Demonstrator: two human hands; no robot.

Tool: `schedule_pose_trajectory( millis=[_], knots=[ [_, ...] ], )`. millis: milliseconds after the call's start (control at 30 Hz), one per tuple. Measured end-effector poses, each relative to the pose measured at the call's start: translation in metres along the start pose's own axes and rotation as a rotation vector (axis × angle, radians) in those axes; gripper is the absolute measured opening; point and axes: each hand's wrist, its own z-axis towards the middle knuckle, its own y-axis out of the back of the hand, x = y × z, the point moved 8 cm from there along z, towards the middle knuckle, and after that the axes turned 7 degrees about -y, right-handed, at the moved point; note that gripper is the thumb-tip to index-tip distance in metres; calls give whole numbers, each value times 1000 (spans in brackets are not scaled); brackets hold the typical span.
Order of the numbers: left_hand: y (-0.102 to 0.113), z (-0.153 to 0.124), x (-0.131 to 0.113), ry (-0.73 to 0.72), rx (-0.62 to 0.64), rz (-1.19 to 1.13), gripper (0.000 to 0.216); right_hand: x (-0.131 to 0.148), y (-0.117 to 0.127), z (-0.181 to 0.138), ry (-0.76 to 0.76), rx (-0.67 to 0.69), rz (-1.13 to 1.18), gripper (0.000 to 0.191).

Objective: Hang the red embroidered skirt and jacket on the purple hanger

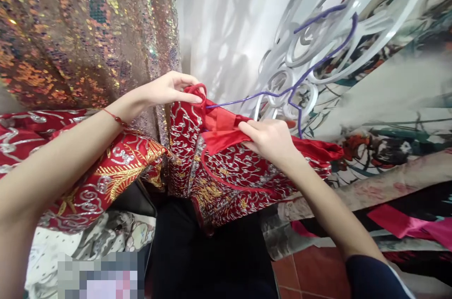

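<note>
A red garment (229, 167) with silver and gold embroidery lies across my lap, its plain red lining turned partly outward. My left hand (178, 89) pinches the garment's red edging, which bunches into a loop at the fingertips. Beside those fingertips, one arm of a purple wire hanger (243, 100) reaches into the cloth. My right hand (270, 139) is closed on a fold of the red lining (226, 139), fingers partly hidden by the fabric. The hanger's hook end extends up over a white scrolled metal frame.
A sequined curtain-like cloth (88, 30) hangs at the left, next to white drapery (226, 21). The white metal frame (310, 87) stands at upper right, before floral fabric (395, 115). More red embroidered cloth (120, 162) lies under my left forearm. Reddish floor tiles (314, 266) show below.
</note>
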Motion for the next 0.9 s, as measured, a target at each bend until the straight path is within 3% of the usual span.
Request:
schedule_pose_trajectory(
  millis=[233, 367, 567, 800, 900],
  knots=[
    [-10, 0, -6, 23, 23, 79, 24, 26, 2, 38, 149, -99, -24, 30],
    [-19, 2, -16, -52, 52, 107, 20, 32, 4, 45, 164, -182, -23, 26],
    [-20, 3, -17, -117, -22, 84, 24, 21, -4, 52, 35, -180, 41, 22],
    [-18, 4, -18, -120, -81, 111, 24, 16, -15, 63, -93, -139, 72, 45],
    [-14, 4, -10, -33, -144, 83, 25, 17, -17, 68, -180, -106, 50, 51]
  ],
)
